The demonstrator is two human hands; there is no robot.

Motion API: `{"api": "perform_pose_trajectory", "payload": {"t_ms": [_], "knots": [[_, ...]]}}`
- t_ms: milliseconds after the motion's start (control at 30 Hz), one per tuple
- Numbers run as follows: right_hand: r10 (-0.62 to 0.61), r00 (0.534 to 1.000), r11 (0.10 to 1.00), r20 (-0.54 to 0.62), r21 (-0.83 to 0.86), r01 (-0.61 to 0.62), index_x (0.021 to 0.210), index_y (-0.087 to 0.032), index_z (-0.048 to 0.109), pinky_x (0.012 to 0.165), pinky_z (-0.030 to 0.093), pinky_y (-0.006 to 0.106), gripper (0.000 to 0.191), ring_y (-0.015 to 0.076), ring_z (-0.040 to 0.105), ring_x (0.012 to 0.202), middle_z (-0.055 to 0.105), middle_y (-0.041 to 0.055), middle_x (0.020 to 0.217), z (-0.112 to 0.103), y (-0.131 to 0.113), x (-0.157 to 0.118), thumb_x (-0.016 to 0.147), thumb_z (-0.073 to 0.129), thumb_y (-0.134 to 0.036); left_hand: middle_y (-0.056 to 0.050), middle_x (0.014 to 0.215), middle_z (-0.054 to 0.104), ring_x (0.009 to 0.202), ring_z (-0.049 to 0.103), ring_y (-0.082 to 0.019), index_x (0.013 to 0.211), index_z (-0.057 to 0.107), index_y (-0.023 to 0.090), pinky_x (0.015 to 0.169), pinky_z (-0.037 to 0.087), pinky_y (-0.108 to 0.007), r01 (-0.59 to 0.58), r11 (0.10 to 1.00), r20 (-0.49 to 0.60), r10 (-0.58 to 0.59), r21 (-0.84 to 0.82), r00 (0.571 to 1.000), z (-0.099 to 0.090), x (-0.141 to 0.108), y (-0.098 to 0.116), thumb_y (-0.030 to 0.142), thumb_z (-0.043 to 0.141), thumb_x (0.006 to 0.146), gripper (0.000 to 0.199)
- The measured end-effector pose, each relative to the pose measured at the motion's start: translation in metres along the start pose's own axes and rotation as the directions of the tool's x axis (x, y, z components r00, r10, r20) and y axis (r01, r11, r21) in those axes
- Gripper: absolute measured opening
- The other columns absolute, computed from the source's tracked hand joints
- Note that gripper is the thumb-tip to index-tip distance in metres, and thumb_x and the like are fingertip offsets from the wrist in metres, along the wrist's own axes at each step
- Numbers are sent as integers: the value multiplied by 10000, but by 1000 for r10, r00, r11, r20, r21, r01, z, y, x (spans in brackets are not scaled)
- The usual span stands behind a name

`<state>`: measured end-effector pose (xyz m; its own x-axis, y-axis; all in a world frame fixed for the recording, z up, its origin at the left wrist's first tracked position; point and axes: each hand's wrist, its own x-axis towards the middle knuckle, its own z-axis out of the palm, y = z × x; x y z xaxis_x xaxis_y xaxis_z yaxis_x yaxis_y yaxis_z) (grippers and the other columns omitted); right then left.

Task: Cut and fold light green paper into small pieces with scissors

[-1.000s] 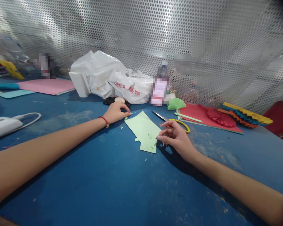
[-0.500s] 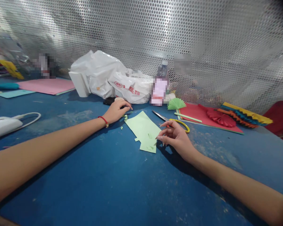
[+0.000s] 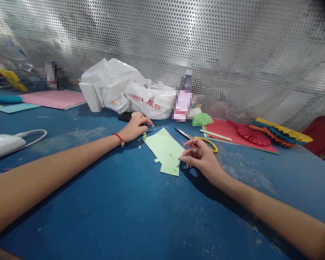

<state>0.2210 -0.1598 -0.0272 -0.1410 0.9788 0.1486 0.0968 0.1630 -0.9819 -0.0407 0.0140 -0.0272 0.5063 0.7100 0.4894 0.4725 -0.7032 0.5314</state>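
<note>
A light green paper [image 3: 164, 146] lies on the blue table, with small cut scraps on its lower part and a few beside its left corner. Beyond that corner, my left hand [image 3: 137, 127] rests on the table with its fingers apart, a tiny green scrap at its fingertips. My right hand [image 3: 200, 155] hovers at the paper's right edge, fingers loosely curled and apart, nothing visible between them. Scissors with yellow handles [image 3: 213, 145] lie just behind my right hand, which partly hides them.
White plastic bags [image 3: 116, 86] and a bottle [image 3: 182, 95] stand at the back. To the right are a green paper fan [image 3: 202, 119], red paper [image 3: 219, 130] and folded strips [image 3: 284, 131]. Pink paper [image 3: 54, 98] and a white corded device [image 3: 5, 145] lie left.
The fingers of my left hand have shifted slightly to the right. My right hand, the paper and the scissors look unmoved.
</note>
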Motion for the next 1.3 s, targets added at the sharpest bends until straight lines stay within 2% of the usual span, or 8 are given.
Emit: {"api": "perform_pose_trajectory", "payload": {"t_ms": [300, 400, 500, 767, 1000, 1067, 1200, 1300], "knots": [[-5, 1000, 1000, 12, -10, 5, 1008, -211, 455, 536, 461, 268, 418, 108, 555, 574, 682, 8, 770, 0, 1, 0, 707, 743, -251, -3, 515, 481, 532, 436, -110, 471, 537, 163, 555, 372, -262, 84, 974, 220, -36, -210, 975, -55, -1, 8, 442, 656, 764, 422], [1, 1000, 1000, 6, -6, -1, 1010, -209, 456, 537, 461, 267, 424, 113, 561, 581, 684, 12, 767, 0, 1, 1, 704, 746, -256, 9, 463, 501, 455, 429, -102, 518, 595, 174, 475, 344, -238, 166, 983, 645, -80, -74, 760, -65, -3, 19, 484, 719, 727, 394], [5, 1000, 1000, 10, 1, -5, 1005, -212, 453, 540, 471, 272, 424, 118, 569, 578, 683, 8, 768, 0, 0, 0, 701, 744, -268, -3, 522, 582, 459, 521, -125, 595, 604, 177, 467, 393, -234, 166, 980, 797, -188, 111, 574, -60, -6, 30, 531, 727, 719, 395], [3, 1000, 1000, 23, 1, -3, 1003, -211, 456, 546, 470, 275, 401, 122, 573, 596, 684, 13, 774, -1, -1, 0, 711, 730, -237, 10, 533, 520, 470, 439, -105, 600, 492, 179, 461, 273, -241, -228, 936, 791, -79, 268, 606, -46, -10, 48, 565, 551, 880, 481], [-3, 1000, 1000, 30, 5, 3, 1011, -205, 463, 553, 475, 278, 389, 123, 578, 601, 687, 14, 773, -1, 0, -1, 723, 721, -235, -28, 662, 621, 580, 522, -122, 659, 554, 167, 570, 397, -217, -74, 994, 853, -32, 82, 521, -48, -7, 51, 397, 464, 956, 386], [-5, 1000, 1000, 26, 1, 5, 1011, -207, 462, 554, 471, 277, 391, 123, 577, 604, 684, 11, 773, -1, 0, -1, 721, 722, -241, -22, 636, 603, 538, 506, -120, 659, 566, 166, 526, 382, -224, 9, 998, 821, -51, 56, 569, -46, -7, 50, 419, 486, 937, 384], [-4, 1000, 1000, 20, 1, 4, 1010, -210, 457, 553, 465, 272, 404, 126, 580, 618, 678, 10, 771, -1, -1, 0, 714, 729, -249, 9, 555, 500, 510, 447, -115, 631, 540, 168, 510, 328, -232, 42, 997, 392, -66, 70, 918, -35, -3, 43, 485, 486, 915, 429], [-3, 999, 1000, 33, -8, 3, 1012, -216, 451, 552, 476, 280, 399, 130, 579, 607, 676, 11, 774, -1, -1, 0, 723, 723, -262, -12, 672, 587, 603, 480, -134, 761, 618, 154, 578, 335, -240, 24, 992, 77, -33, 120, 996, -30, 0, 36, 508, 476, 922, 414]]}}
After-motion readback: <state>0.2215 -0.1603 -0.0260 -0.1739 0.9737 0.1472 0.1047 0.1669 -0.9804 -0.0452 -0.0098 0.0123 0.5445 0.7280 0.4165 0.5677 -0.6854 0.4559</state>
